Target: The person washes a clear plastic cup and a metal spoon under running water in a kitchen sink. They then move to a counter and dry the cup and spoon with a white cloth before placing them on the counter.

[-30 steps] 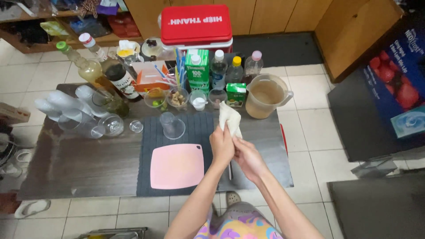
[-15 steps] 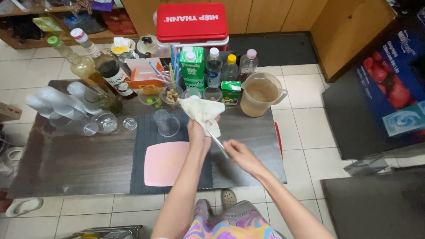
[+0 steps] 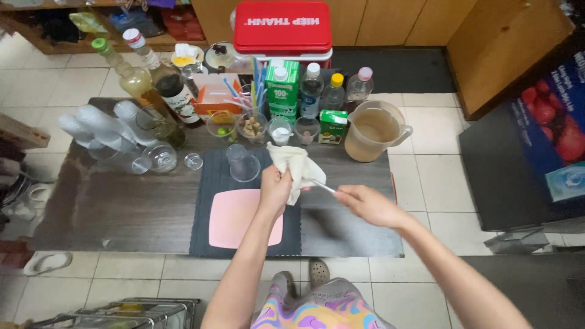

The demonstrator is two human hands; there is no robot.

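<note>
Head view: the left hand (image 3: 275,190) grips a crumpled white cloth (image 3: 295,166), fingers closed around it, above the dark ribbed mat (image 3: 207,234) beside the pink square cutting board (image 3: 234,216). The right hand (image 3: 366,204) pinches a thin metal utensil (image 3: 323,186) whose tip enters the cloth. Compared with half a second earlier, the right hand has drawn rightward, exposing more of the utensil, and the cloth hangs less spread.

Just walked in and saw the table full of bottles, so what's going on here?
A person stands at a dark table. The left hand grips a pale cloth, wrapped around one end of a thin metal utensil whose other end the right hand holds. A pink cutting board lies below, bottles and a jug behind.
</note>
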